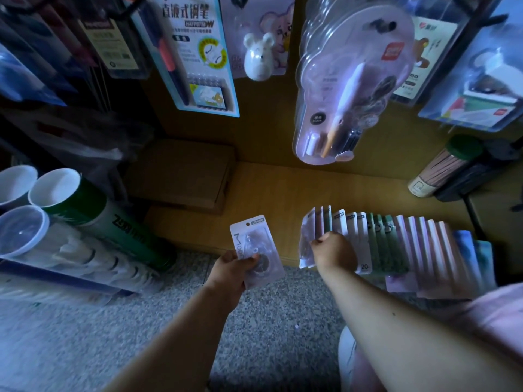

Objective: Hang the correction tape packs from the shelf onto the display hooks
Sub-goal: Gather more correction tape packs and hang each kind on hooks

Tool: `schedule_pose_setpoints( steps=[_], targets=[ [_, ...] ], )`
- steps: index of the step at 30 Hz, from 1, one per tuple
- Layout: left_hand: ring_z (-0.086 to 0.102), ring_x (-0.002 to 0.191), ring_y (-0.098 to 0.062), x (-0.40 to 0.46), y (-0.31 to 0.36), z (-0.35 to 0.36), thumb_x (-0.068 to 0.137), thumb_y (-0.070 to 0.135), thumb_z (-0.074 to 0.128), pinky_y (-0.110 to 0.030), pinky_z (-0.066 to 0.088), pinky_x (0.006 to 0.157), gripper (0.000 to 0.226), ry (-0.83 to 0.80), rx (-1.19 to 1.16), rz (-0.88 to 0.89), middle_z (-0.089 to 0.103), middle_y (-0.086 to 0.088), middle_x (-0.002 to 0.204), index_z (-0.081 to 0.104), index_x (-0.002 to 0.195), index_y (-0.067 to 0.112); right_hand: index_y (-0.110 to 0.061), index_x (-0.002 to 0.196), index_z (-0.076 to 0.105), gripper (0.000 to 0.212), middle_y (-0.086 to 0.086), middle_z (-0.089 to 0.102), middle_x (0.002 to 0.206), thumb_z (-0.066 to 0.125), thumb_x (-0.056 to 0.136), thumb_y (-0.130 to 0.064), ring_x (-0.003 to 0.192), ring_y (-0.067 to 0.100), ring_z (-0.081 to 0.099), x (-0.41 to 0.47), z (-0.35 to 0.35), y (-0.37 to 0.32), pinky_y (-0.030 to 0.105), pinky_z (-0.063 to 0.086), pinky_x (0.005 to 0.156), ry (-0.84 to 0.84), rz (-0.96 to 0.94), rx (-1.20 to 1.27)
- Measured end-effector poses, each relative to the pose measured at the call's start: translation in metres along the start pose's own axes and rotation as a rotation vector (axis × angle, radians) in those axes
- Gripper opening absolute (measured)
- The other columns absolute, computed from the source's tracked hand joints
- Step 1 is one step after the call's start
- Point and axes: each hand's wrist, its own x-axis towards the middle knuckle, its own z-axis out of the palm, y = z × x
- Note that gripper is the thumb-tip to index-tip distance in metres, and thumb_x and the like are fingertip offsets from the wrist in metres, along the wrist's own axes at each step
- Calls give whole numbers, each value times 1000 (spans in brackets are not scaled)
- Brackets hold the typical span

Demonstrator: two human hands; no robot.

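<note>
My left hand (230, 268) holds one white correction tape pack (256, 248) by its lower end, above the front edge of the wooden shelf (263, 188). My right hand (332, 251) is closed on the leftmost pack (307, 239) of a fanned row of correction tape packs (402, 244) that lies along the shelf's front right. That row runs from white and green packs to pink and blue ones. Blister packs hang on display hooks above, among them a large clear pen pack (348, 80).
A flat cardboard box (184, 171) lies at the back left of the shelf. Green and white tubes (93, 210) lie at the left. A tube of pencils (444, 168) rests at the right. Speckled grey floor (254, 321) is below the shelf.
</note>
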Motion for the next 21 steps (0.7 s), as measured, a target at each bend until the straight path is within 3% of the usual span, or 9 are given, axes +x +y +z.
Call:
schedule_pose_setpoints(
  steps=[4,8,11,13,15,17,19,21],
  targets=[
    [59,101,-42,1,-2,-2,92,-5,58,-57,45,94,36,-11,21,-8,57,-40,127,55,126,-15,-14,93,72,26,7,71,85,55,91,-33,79,28,66,5,3,-1,26,45,63,-12,16,-33],
    [58,103,-43,6,-4,-6,95,1,59,-50,42,88,33,35,54,3,58,-39,126,57,125,-12,-13,95,72,25,9,72,90,56,91,-31,84,30,67,6,1,-5,27,48,66,-37,32,-21],
    [59,108,-45,9,-4,-10,97,3,56,-54,45,94,34,69,18,0,59,-36,126,55,128,-10,-10,87,73,27,9,72,78,59,89,-33,74,29,69,3,-2,-13,31,56,67,-49,-1,74],
    [60,109,-46,10,-3,-12,98,5,56,-54,49,90,33,100,3,3,61,-33,124,56,127,-9,-9,79,73,25,8,69,67,64,86,-32,67,29,68,2,-4,-20,31,55,63,-52,-43,204],
    [62,101,-41,9,-1,-14,97,8,59,-48,50,81,30,148,-2,12,63,-29,118,58,123,-7,-10,80,74,19,5,66,67,70,83,-28,68,23,65,1,-9,-28,25,48,59,-82,-95,374],
    [62,105,-42,10,0,-17,97,12,60,-50,50,85,30,178,-15,19,63,-24,118,57,124,-2,-13,84,75,15,-2,68,69,73,81,-27,66,12,62,-3,-13,-37,18,41,54,-141,-124,510],
    [62,106,-43,9,1,-20,98,12,57,-48,52,82,32,168,-45,36,62,-23,120,55,128,1,-17,79,72,9,-13,62,54,75,80,-25,52,2,54,-9,-15,-43,12,37,44,-231,-113,617],
    [64,97,-40,6,2,-20,100,11,53,-44,57,72,31,133,-93,60,63,-22,120,54,129,2,-17,72,68,12,-14,52,40,75,80,-22,42,3,44,-15,-16,-47,12,33,41,-360,-114,665]
  ],
)
